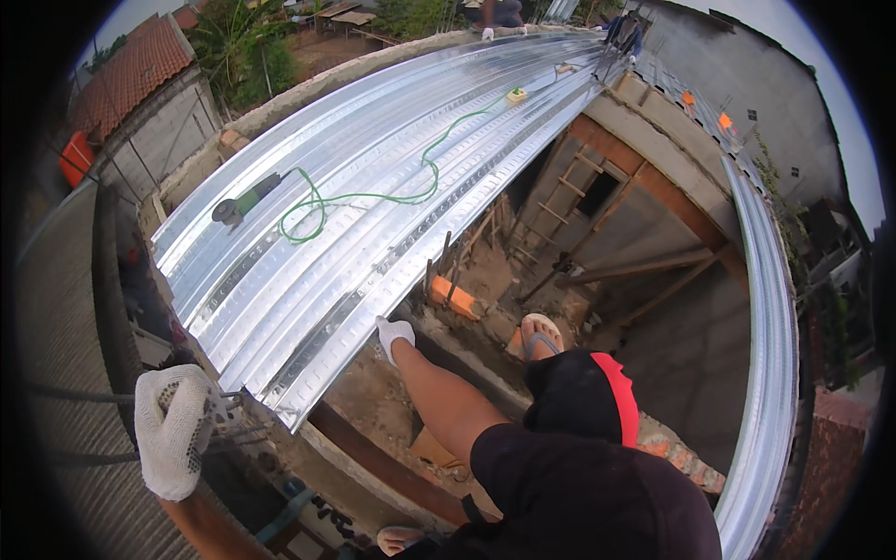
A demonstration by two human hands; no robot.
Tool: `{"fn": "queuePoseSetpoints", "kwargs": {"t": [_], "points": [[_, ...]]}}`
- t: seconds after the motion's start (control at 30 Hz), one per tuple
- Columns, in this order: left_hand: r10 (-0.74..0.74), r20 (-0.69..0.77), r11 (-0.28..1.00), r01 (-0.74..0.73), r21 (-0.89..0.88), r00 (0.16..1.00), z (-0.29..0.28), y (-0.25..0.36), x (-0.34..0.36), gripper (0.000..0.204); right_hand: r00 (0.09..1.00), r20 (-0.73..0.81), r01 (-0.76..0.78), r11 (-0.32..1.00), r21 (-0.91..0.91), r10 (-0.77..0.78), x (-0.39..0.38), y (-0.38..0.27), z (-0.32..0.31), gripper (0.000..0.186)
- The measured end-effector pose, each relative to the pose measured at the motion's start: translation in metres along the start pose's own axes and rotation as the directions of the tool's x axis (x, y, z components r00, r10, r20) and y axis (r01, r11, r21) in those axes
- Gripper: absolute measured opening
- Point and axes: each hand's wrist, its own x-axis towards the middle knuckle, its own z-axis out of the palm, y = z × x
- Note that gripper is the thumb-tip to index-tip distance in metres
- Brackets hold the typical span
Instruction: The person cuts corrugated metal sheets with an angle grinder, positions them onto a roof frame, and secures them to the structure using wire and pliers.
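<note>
My left hand [173, 431], in a white knit glove, is at the near left corner of a long ribbed silver metal sheet [373, 159]. Its fingers are curled beside the sheet's edge; I cannot tell whether they grip it. My right hand is out of view. A co-worker in a black shirt and a black and red cap [583, 397] crouches just below me. The co-worker's white-gloved hand [394, 334] touches the sheet's near right edge. On the sheet lies a power tool [235, 207] with a green cable [373, 196] running to a plug block [516, 94].
A second silver sheet [767, 317] curves along the right. Between the sheets is an open drop with a wooden ladder [560, 201], timber props, orange bricks [453, 299] and the co-worker's sandalled foot [541, 334]. A grey corrugated roof [65, 373] lies left. More people stand at the far end.
</note>
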Motion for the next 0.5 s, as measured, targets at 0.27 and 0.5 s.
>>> {"fn": "queuePoseSetpoints", "kwargs": {"t": [0.27,0.5], "points": [[-0.028,0.038,0.999,0.027,0.033,0.999,-0.002,0.006,-0.01,0.019,0.999,-0.04,0.027,0.98,-0.199,-0.036,-0.11,0.107,0.028,0.05],[0.074,0.072,0.997,-0.073,-0.014,0.995,0.005,-0.002,-0.008,0.021,0.927,0.168,0.374,0.845,-0.382,-0.334,-0.14,0.063,-0.004,0.039]]}}
